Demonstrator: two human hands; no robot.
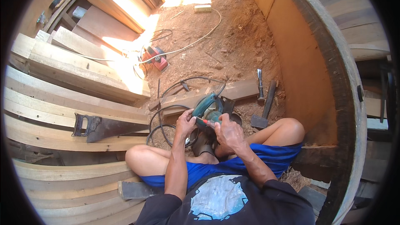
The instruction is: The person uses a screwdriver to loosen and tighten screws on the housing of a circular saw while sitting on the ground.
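A teal circular saw [203, 106] rests between my bent legs, with its dark base plate to the right. My left hand [184, 123] is closed at the near end of its handle, thumb and fingers pinched against the housing. Gripped in my right hand [230, 133] is a screwdriver [207, 122] with a red-orange part showing. It points left, its tip at the saw's housing close to my left fingertips. My hands hide part of the saw's near side. A black power cord [164, 110] loops out to the left of the saw.
Beyond the saw lies a wooden plank [243, 89], with a chisel [260, 85] and a hammer [264, 110] to the right. A handsaw [102, 128] lies on stacked boards at left. A red power tool [156, 57] sits farther off; a curved wooden wall [308, 58] rises at right.
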